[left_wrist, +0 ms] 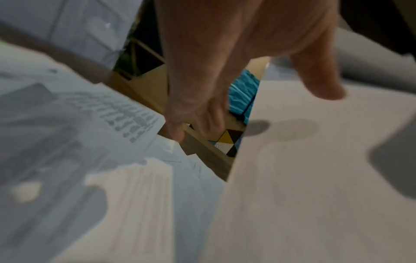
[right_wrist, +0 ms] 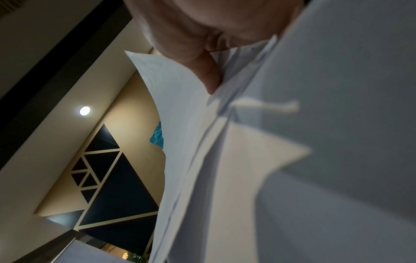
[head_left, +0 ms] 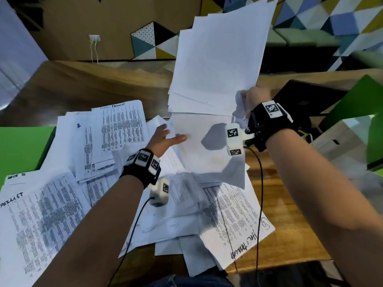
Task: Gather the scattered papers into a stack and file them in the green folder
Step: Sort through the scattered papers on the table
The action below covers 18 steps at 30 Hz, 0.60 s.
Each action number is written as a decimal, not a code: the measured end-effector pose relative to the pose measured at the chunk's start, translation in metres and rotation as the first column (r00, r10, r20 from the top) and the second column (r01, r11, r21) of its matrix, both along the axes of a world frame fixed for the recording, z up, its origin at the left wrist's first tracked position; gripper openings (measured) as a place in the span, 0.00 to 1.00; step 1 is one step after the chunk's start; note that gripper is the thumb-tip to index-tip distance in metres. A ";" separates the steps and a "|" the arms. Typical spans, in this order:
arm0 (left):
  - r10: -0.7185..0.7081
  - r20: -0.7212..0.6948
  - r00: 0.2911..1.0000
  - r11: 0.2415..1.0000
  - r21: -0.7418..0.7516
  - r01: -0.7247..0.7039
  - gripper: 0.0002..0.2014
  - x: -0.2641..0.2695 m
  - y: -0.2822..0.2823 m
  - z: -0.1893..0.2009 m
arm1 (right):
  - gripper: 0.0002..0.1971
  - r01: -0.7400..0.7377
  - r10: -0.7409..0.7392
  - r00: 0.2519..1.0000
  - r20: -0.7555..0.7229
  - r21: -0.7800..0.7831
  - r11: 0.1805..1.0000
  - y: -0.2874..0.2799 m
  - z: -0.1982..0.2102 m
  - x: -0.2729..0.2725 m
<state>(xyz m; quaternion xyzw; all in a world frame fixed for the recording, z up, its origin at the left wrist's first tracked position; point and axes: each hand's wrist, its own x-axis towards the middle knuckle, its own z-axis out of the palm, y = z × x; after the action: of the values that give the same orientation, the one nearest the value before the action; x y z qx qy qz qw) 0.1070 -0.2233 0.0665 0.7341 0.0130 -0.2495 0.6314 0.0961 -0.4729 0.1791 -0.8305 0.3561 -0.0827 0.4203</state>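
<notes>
right hand point(head_left: 256, 100): clenched on the lower corner of a raised sheaf of blank sheets point(head_left: 219, 65), fanning up beyond it | left hand point(head_left: 165, 135): fingers straight, spread, over a blank sheet point(head_left: 203, 154) | printed papers point(head_left: 51, 214): scattered beneath both wrists | green folder point(head_left: 20, 146): far left of left hand
</notes>
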 end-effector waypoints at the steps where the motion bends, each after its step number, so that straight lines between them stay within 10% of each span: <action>1: -0.065 -0.018 0.998 0.996 -0.067 0.064 0.34 -0.003 -0.005 0.007 | 0.07 0.024 -0.026 0.999 0.023 0.068 0.997 0.002 -0.001 -0.002; 9: -0.076 -0.060 0.995 0.997 -0.038 0.074 0.06 0.003 0.025 -0.007 | 0.18 -0.162 0.078 0.959 -0.272 -0.300 0.940 -0.003 -0.039 -0.013; 18: -0.164 0.123 0.979 0.864 0.497 0.082 0.01 0.037 0.072 0.018 | 0.18 -0.303 0.088 0.853 -0.514 -0.351 0.886 -0.008 -0.095 -0.037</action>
<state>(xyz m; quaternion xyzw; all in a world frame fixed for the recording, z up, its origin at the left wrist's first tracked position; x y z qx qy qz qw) 0.1435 -0.1512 0.0849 0.8869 -0.0222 -0.2178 0.4067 0.0595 -0.4811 0.0844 -0.9272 0.3351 0.0974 0.1358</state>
